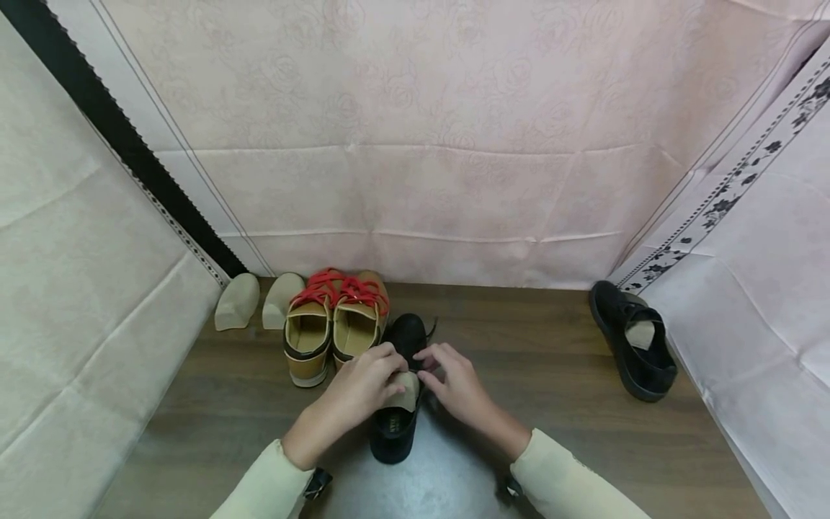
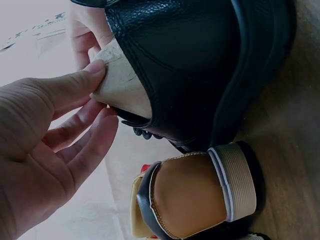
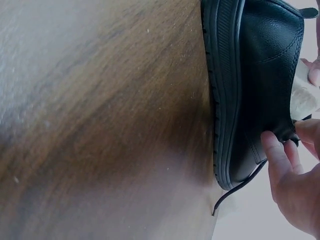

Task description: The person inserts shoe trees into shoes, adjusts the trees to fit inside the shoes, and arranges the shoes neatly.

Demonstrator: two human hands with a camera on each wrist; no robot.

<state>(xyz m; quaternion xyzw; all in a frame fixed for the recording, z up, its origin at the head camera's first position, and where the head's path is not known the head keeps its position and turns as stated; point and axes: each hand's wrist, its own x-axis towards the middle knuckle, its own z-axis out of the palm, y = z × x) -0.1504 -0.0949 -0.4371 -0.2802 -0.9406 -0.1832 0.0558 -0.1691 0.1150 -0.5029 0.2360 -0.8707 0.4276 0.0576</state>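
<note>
A black lace-up shoe (image 1: 397,425) stands on the wooden floor (image 1: 532,360), toe pointing away from me. A beige shoe insert (image 1: 407,389) sticks out of its opening. My left hand (image 1: 389,367) pinches this insert (image 2: 120,85), thumb on its top edge and fingers under it. My right hand (image 1: 433,364) is on the other side and grips the shoe's upper (image 3: 260,75) by the lace holes, its fingertips (image 3: 272,145) curled over the rim. A loose black lace (image 3: 240,187) hangs from the shoe.
A pair of tan shoes with red laces (image 1: 333,321) stands just left of the black shoe, one heel (image 2: 200,195) almost touching it. Two loose beige inserts (image 1: 259,299) lie further left. A second black shoe (image 1: 632,339) lies at the right wall. Pink fabric walls (image 1: 421,144) enclose the floor.
</note>
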